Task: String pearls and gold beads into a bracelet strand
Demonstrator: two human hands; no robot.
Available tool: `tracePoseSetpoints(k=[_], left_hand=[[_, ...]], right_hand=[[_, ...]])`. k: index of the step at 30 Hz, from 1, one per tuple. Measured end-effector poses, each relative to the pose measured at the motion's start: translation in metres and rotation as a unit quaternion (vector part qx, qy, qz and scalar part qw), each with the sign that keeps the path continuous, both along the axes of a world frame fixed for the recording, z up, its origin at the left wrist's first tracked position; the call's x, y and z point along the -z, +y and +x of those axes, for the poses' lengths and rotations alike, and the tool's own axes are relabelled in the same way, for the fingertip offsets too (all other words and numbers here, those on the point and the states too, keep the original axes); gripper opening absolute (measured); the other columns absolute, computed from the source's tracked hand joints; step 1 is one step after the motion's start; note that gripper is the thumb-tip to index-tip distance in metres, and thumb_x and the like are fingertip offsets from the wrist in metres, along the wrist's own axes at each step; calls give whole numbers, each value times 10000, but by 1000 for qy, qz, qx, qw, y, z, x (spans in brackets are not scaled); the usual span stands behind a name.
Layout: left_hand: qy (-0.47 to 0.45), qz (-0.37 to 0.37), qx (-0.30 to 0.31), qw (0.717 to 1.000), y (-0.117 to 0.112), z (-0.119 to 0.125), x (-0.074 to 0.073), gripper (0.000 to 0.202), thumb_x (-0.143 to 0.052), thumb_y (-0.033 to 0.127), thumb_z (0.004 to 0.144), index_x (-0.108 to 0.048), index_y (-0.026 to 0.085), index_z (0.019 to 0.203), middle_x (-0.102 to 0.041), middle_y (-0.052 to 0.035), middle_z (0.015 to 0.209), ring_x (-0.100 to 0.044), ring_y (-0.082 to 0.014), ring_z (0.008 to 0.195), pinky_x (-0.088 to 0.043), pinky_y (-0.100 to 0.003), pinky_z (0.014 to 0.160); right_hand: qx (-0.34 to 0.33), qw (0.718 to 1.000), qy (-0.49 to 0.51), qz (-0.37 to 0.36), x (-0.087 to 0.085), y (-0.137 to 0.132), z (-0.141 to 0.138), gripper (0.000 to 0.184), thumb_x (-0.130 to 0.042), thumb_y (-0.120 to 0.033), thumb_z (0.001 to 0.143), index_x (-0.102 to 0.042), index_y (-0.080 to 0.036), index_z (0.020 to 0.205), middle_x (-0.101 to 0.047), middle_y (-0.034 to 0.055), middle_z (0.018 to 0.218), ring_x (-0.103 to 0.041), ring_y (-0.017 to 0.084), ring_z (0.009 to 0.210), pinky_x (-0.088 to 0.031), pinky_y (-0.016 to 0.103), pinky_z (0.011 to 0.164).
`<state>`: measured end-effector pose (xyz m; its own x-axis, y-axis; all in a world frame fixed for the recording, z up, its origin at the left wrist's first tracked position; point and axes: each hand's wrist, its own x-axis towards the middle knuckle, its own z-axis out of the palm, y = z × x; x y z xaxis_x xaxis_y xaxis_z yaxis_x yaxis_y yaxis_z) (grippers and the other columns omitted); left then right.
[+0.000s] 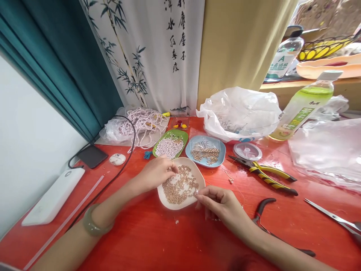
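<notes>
My left hand (156, 173) rests on the left rim of a white dish (197, 174) of small copper-coloured beads (177, 186), its fingers curled and pinched over the beads; what they hold is too small to make out. My right hand (218, 201) sits at the dish's right edge, thumb and fingers pinched on a tiny bead or pin that I cannot name. A green bangle (94, 222) circles my left wrist.
Behind the dish stand a green tray of pearls (170, 145) and a blue dish of metal findings (207, 151). Yellow-handled pliers (267, 177), black pliers (263, 210), scissors (335, 218), a thread spool (248, 151), plastic bags, a green bottle (304, 103), pearl strands (141, 126), a phone and a power bank (53, 195) lie around.
</notes>
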<state>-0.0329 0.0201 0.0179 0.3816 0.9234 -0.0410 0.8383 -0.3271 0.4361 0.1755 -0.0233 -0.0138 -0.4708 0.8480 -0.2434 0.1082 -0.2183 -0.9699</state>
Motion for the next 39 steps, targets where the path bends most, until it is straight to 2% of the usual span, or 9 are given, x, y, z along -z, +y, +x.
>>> tracePoseSetpoints(k=[3,7,10,17,21,27,31,39], left_hand=[[5,23,-26,999,2,1,4,153,-511,168,742,-648,215,792,-639,-8,828,-528,-162,830,-389,-300,750],[14,83,12,996,4,4,12,208,-445,156,807,-626,206,897,-636,-11,937,-498,-173,921,-378,-316,822],[41,110,18,993,6,5,16,245,-402,133,829,-622,200,914,-634,-17,931,-491,-175,914,-391,-311,803],[54,86,24,995,6,3,8,190,-458,142,809,-633,181,871,-643,-22,877,-501,-177,869,-399,-301,775],[61,79,47,994,5,2,7,194,-461,136,804,-638,185,867,-643,-26,860,-494,-179,868,-393,-298,763],[66,107,51,991,6,-1,10,202,-456,151,807,-646,207,850,-636,-25,837,-478,-184,850,-379,-299,716],[79,113,61,989,6,0,13,164,-485,201,807,-649,208,802,-627,-18,800,-462,-184,842,-379,-291,695],[134,150,64,977,4,9,15,180,-452,213,811,-618,165,761,-598,-41,793,-449,-194,860,-394,-270,623]], right_hand=[[-2,1000,-6,0,0,0,1,256,-559,-396,727,-551,-153,646,-540,-31,532,-426,50,408,-313,183,407],[-3,1000,-6,-4,2,0,1,264,-554,-413,727,-547,-154,678,-581,-11,585,-435,51,413,-317,184,405],[-3,1000,-10,-4,3,1,2,283,-554,-432,720,-546,-153,674,-589,-6,590,-442,55,414,-319,185,404],[-1,1000,-13,-11,6,1,3,312,-552,-461,709,-558,-150,696,-597,-3,598,-443,55,413,-319,184,406],[2,1000,-14,-24,4,0,4,336,-564,-488,689,-550,-152,684,-586,-9,586,-430,52,401,-304,181,396],[8,999,-32,-30,3,0,3,348,-582,-502,665,-539,-158,639,-578,-11,561,-417,52,385,-290,184,383],[-5,999,-37,-21,7,0,5,330,-564,-479,699,-552,-155,640,-562,-15,544,-410,50,392,-290,183,392],[-12,999,-36,-23,6,-1,6,322,-560,-470,709,-545,-156,643,-554,-22,544,-404,46,388,-288,179,389]])
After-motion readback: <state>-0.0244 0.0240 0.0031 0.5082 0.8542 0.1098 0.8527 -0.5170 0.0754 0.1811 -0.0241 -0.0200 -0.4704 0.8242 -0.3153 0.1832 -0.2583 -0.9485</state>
